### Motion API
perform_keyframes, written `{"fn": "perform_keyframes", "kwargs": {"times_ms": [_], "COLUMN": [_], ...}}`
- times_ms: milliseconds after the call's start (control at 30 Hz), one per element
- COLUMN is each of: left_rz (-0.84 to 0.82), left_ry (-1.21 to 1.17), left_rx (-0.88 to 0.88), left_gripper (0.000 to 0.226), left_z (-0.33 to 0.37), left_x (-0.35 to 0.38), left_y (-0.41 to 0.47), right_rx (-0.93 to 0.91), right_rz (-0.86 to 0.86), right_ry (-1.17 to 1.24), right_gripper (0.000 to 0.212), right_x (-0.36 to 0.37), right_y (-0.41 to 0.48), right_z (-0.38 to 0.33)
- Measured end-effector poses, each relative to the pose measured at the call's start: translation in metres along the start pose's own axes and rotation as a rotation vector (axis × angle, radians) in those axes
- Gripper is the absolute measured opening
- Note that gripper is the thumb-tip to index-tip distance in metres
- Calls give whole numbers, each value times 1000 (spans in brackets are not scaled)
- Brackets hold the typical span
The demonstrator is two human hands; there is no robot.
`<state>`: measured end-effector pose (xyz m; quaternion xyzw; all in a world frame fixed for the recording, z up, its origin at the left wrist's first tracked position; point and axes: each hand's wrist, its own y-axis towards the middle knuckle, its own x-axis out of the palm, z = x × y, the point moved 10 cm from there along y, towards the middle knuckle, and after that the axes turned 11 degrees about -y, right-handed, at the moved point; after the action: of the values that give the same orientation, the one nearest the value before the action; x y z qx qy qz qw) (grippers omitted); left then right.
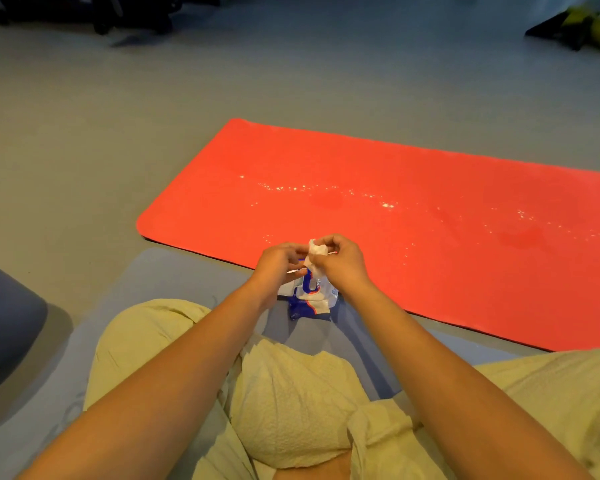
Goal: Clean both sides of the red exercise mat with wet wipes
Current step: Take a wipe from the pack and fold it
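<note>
The red exercise mat (378, 216) lies flat on the grey floor, running from the middle to the right edge, with white specks scattered along it. At its near edge my left hand (278, 263) grips the white and blue wet wipes pack (309, 296), which hangs below both hands. My right hand (340, 259) pinches a white wet wipe (317, 252) that sticks up out of the pack's top. Both hands are close together, just in front of my folded legs.
I sit on a blue-grey cushion (194, 282) in pale yellow trousers (291, 403). A dark rounded object (4, 327) is at the left edge. Chair bases (132, 15) stand far back left, and a yellow and black item (589, 26) lies far right.
</note>
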<state>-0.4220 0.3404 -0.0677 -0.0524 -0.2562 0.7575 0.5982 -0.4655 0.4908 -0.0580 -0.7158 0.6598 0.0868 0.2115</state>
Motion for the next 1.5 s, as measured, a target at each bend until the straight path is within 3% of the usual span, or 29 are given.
{"fn": "perform_keyframes", "kwargs": {"times_ms": [100, 167, 267, 400, 467, 600, 767, 900, 1000, 1133, 1233, 1333, 1400, 1500], "left_rz": [174, 271, 274, 198, 91, -44, -113, -120, -118, -47, 6, 14, 7, 6], "left_ry": [417, 736, 718, 535, 474, 851, 1240, 1342, 1407, 1370, 1318, 1281, 1243, 1192], "left_rx": [142, 79, -58, 133, 128, 91, 169, 188, 183, 164, 160, 186, 214, 235], "left_gripper": [47, 61, 56, 43, 32, 28, 18, 38, 53, 74, 77, 74, 72, 74], "left_z": [20, 19, 6, 21, 12, -14, -25, -31, -32, -38, -41, -38, -37, -39], "left_x": [-22, -36, -42, -15, 5, 26, 36, 37, 44, 48, 45, 42, 40, 33], "left_y": [5, 6, 7, 5, 7, 8, 11, 14, 16, 19, 21, 23, 23, 26], "right_rx": [-25, -32, -16, -46, -90, -160, -198, -185, -117, 11, -10, -12, 9, 49], "right_rz": [32, -14, -64, -48, -42, -49, -218, -44, -173, -333, -354, -367, -298, -217], "right_ry": [-165, -307, -433, -521, -626, -914, -1182, -1142, -1252, -1285, -1192, -1080, -1033, -1013], "right_gripper": [21, 22, 23, 31, 36, 40, 35, 28, 7, 13, 6, 26, 10, 13], "right_x": [-7, -2, 1, -10, -17, -31, -20, -42, -39, -38, -34, -21, -18, -18], "right_y": [-2, -5, -10, -10, -10, -11, -24, -8, -7, -12, -7, -11, -10, -7], "right_z": [2, 5, 12, 9, 2, -6, 4, -28, -25, 8, 17, 25, 29, 33]}}
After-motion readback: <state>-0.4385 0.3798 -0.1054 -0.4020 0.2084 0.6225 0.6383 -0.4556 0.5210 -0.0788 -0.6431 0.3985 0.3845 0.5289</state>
